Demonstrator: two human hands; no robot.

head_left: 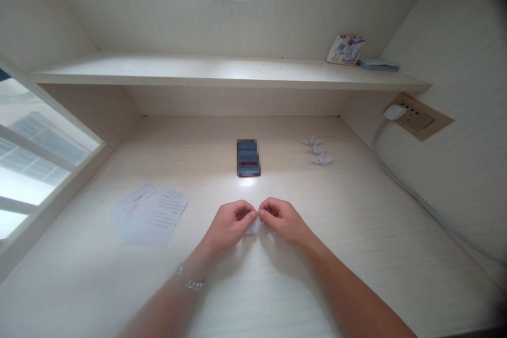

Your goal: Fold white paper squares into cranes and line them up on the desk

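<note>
Closely paired, the fingertips of the left hand and the right hand meet over a small white piece of folded paper. On each hand the thumb and forefinger are pinched together, with hardly any gap, on the paper's upper part, while the other fingers curl inward. The paper hangs just below the fingertips, mostly under the left thumb; its exact folds are too small to tell. Back from the left fingers, a silver metal chain bracelet circles the wrist.

Straight beyond the fingertips lies a dark blue-grey rectangular object, its face blurred into blocks. Beyond the right fingers and off to their right, three small white winged paper figures sit close together in a row. Well to the left of the left fingers, overlapping white paper sheets with red and dark writing lie flat on the pale wood-grain desktop.
</note>
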